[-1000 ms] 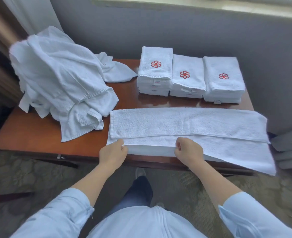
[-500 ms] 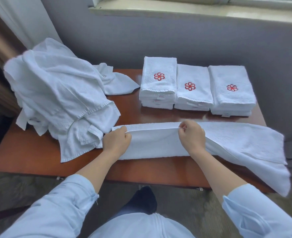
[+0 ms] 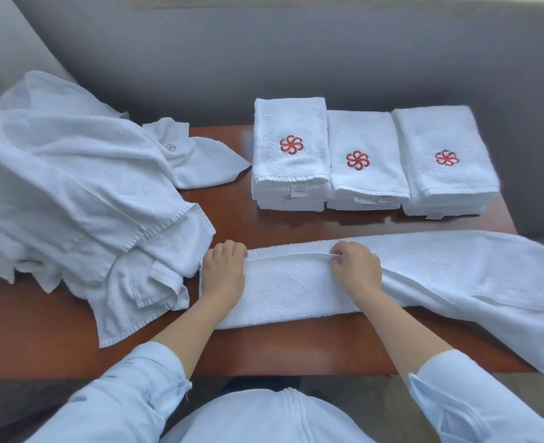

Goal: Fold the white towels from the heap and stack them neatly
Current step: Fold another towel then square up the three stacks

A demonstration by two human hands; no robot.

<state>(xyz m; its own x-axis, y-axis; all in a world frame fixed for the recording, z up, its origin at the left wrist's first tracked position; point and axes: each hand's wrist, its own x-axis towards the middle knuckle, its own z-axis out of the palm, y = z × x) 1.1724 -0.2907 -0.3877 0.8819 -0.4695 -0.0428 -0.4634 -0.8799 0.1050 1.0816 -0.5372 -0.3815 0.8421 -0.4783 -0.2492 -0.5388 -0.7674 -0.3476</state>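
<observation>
Left hand point(image 3: 224, 273), right hand point(image 3: 356, 270) on long-folded towel point(image 3: 283, 292)

Reddish wooden table point(image 3: 264, 353), grey wall point(image 3: 264, 59) behind, perhaps a curtain point(image 3: 5, 36) left

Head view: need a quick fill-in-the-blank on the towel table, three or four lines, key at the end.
The left hand and right hand pinch the long towel, whose ____ end droops off the table.
Behind it stand ____ stacks of folded towels.
Each top emblem is ____.
The unfolded heap lies on the person's ____ side.
Missing: right; three; red; left.
</observation>
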